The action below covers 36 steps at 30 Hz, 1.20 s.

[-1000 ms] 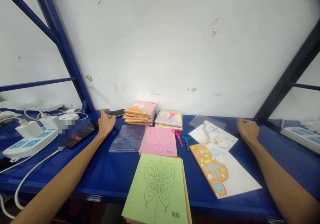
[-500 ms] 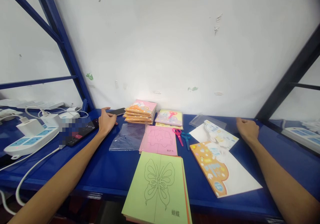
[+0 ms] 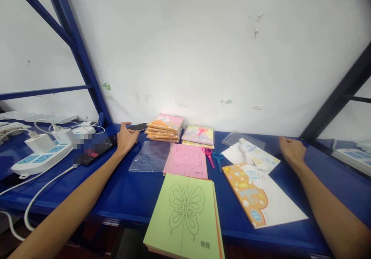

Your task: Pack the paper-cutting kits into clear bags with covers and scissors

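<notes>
evidently, the right hand (image 3: 293,150), fingers curled together, sits near smooth, angular cards (image 3: 282,201); left hand's (image 3: 126,138), i can't tell.

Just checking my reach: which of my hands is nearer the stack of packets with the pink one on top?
Left. Your left hand is close by on the stack's left, apart from it; your right hand is well off to its right, beyond the blue scissors.
</notes>
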{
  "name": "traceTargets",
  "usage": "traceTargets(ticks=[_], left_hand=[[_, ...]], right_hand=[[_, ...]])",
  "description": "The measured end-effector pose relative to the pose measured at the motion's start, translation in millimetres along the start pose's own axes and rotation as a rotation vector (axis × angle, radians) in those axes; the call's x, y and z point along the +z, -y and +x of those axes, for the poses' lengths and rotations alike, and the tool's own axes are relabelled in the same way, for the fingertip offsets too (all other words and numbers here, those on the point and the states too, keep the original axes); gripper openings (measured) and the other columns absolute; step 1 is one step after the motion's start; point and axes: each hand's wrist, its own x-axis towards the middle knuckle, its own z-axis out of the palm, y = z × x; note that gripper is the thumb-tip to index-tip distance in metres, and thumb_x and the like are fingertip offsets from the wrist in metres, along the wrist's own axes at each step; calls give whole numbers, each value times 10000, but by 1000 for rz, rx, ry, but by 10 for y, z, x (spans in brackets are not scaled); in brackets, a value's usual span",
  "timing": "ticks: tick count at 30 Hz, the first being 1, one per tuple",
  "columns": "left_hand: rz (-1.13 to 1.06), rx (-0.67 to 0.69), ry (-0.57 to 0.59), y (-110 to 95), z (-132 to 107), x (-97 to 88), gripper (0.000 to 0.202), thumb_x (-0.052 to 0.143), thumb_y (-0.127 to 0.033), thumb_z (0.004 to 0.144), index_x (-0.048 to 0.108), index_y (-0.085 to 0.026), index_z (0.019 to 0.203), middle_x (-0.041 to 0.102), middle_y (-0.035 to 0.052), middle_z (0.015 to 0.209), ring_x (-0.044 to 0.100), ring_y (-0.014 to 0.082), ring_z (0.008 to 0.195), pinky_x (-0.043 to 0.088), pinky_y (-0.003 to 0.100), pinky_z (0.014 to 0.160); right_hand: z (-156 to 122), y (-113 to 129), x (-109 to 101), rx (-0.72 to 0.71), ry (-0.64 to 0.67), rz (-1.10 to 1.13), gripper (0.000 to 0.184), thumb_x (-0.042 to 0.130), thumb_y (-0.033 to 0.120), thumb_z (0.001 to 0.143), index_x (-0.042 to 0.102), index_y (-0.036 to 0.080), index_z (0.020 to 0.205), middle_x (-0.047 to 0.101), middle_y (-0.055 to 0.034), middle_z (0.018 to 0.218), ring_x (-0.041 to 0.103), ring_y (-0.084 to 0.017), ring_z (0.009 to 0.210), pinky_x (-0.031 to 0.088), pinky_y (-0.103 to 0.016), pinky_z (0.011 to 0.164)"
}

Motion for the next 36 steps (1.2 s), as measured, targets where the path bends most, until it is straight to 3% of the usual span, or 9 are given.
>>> traceTargets(ticks=[12,29,36], left_hand=[[-2,12,6,-31,-30,-10,533,641,-275,720,502,-201,1229,725,-27,671,706,231,600,505,375,901],[0,33,10,-39,-36,-6,452,650,-270,715,539,-225,1151,760,-25,748,677,207,517,463,394,996],[4,12,15,-34,-23,-5,393,650,-302,705,518,-231,1068,764,-12,767,667,220,491,514,391,889]], right_hand=[[-43,28,1,-92,24,-68,431,479,406,918,793,138,1042,720,-215,952,647,-380,1084,459,-396,885],[-29,26,17,-124,51,-121,489,457,421,928,788,123,1128,738,-240,1068,648,-385,1099,466,-393,873],[-5,8,41,-135,64,-135,546,404,449,929,786,118,1136,735,-252,1120,641,-424,1145,475,-428,908]])
